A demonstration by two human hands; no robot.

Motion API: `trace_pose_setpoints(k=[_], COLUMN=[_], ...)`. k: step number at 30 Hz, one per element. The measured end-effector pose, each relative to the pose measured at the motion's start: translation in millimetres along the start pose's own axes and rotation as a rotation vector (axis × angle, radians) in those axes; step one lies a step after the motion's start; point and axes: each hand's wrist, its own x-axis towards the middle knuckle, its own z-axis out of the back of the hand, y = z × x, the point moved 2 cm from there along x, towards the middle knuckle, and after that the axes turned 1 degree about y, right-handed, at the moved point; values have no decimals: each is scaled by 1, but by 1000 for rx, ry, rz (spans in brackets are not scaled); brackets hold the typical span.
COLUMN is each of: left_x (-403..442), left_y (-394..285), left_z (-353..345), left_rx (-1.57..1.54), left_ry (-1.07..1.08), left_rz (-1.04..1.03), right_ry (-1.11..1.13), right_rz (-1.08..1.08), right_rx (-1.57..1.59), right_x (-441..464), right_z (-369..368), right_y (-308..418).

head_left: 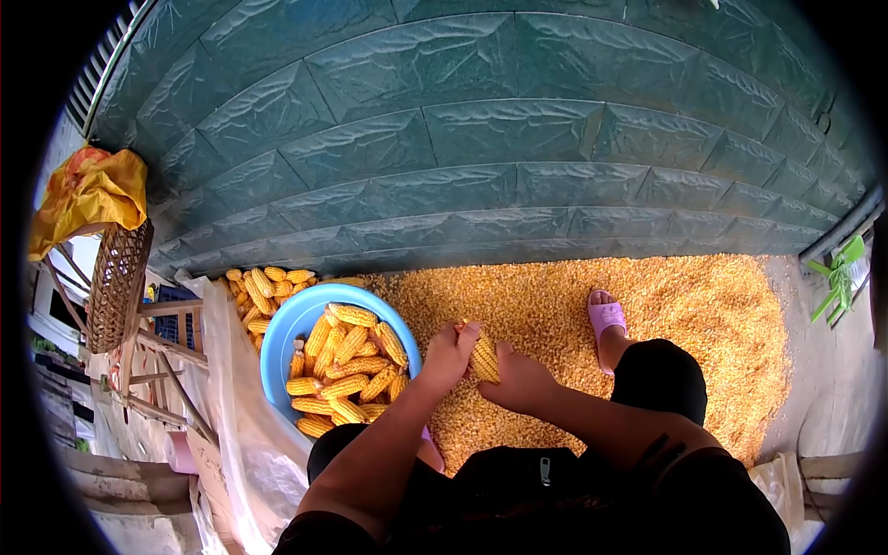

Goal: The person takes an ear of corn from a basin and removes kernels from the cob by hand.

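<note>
Yellow cob (485,359) at frame centre, over the kernels (564,301). Left hand (450,355) has its grip closed at the upper end, right hand (518,377) clasps the lower right side. I'd brace left, press with the right thumb.

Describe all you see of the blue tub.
The tub is light blue, round and wide-mouthed, apparently plastic, with a smooth rim. It sits open side up at the left edge of the kernels, beside a pale sheet. Yellow cobs fill much of it; its upper-left inner wall shows bare. The left leg hides part of its near edge; contact there is unclear.
</note>
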Motion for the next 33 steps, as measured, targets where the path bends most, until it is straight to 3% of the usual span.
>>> trace_pose_setpoints(k=[4, 10, 15, 19, 21, 24, 33], left_x=[7, 0, 2, 5, 5, 5, 1], left_y=[14, -8, -15, -11, -16, -12, -26], left_z=[1, 9, 17, 17, 15, 11, 25], left_rx=[37, -88, -203, -272, -90, 10, -90], left_ry=[-21, 76, 186, 186, 195, 178, 338], left_rz=[-131, -31, 99, 92, -4, 42, 126], right_ry=[-41, -36, 179, 37, -23, -56, -1], right_rz=[62, 64, -42, 103, 75, 106, 113], right_rx=[54, 184, 473, 426, 218, 42, 49], right_x=[6, 6, 8, 17, 13, 6, 8], right_z=[-4, 2, 11, 1, 6, 10, 19], right_y=[-8, -10, -7, -20, -16, -9, -11])
